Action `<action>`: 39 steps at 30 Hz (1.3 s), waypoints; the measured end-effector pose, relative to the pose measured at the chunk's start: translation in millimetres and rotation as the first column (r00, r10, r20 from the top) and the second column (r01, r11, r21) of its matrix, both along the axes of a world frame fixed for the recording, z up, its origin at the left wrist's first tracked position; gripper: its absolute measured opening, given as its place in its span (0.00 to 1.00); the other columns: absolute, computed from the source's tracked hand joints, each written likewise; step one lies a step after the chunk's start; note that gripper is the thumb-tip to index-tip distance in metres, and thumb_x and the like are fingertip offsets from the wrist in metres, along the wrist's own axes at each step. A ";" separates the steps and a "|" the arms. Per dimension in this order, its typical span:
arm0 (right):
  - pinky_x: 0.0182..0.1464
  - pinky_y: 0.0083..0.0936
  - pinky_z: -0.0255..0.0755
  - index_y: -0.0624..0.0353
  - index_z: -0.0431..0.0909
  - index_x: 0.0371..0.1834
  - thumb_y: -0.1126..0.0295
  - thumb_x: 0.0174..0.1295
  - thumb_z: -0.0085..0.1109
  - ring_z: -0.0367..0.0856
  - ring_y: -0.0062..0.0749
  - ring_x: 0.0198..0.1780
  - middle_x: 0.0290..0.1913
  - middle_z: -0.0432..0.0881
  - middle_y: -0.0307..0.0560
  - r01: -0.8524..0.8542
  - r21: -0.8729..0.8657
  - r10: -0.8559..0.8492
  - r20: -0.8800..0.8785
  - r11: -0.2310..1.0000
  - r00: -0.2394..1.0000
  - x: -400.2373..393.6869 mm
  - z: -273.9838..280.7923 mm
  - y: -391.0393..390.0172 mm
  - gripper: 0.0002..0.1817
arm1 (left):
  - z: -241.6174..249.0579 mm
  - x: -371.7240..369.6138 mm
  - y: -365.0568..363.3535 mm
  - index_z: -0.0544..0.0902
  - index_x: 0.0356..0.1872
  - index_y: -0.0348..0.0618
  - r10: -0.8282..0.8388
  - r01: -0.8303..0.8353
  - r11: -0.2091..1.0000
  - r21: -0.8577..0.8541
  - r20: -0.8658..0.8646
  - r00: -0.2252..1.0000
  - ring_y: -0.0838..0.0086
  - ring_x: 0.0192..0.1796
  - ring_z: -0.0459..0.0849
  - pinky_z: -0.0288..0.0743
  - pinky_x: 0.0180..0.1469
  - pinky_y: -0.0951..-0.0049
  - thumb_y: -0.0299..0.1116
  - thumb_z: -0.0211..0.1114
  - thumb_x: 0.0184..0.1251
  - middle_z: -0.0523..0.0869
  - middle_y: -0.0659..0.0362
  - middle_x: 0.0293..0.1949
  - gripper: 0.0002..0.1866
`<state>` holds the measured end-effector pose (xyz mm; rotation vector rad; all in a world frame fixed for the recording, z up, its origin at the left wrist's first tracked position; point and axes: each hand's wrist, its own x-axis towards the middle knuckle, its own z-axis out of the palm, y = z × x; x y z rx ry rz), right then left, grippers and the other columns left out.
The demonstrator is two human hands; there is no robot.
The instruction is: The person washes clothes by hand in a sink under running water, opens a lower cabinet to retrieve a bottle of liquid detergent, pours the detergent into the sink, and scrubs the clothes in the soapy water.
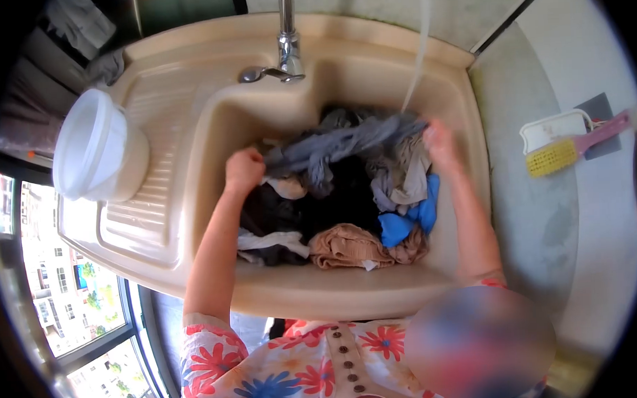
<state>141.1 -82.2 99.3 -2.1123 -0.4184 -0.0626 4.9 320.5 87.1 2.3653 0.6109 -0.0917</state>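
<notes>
A grey garment [351,139] is stretched sideways above a heap of laundry in the sink basin. My left hand [245,168] is closed around its left end. At the other end, my right hand [440,140] grips the cloth near the basin's right wall. Beneath and in front lie black clothes [343,201], a brown garment [349,245], a bright blue cloth [410,220], a beige-grey piece [412,171] and a white cloth [274,241]. Which kind of garment I hold cannot be made out.
The beige sink [279,288] has a ribbed drainboard on the left, where a white bucket [96,150] stands. A metal faucet [289,56] rises at the back. A pale hose [420,48] hangs into the basin. On the right wall hangs a yellow brush [555,155] with a pink handle.
</notes>
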 end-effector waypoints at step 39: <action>0.21 0.15 0.58 0.60 0.71 0.34 0.66 0.64 0.49 0.64 0.15 0.21 0.20 0.68 0.33 0.159 0.324 -0.174 0.016 0.933 0.985 -77.1 137.3 32.9 0.08 | 231.7 26.6 -0.4 0.78 0.25 0.39 0.234 0.393 0.419 -0.818 0.516 0.824 0.79 0.23 0.74 0.69 0.26 0.80 0.28 0.58 0.57 0.77 0.63 0.23 0.05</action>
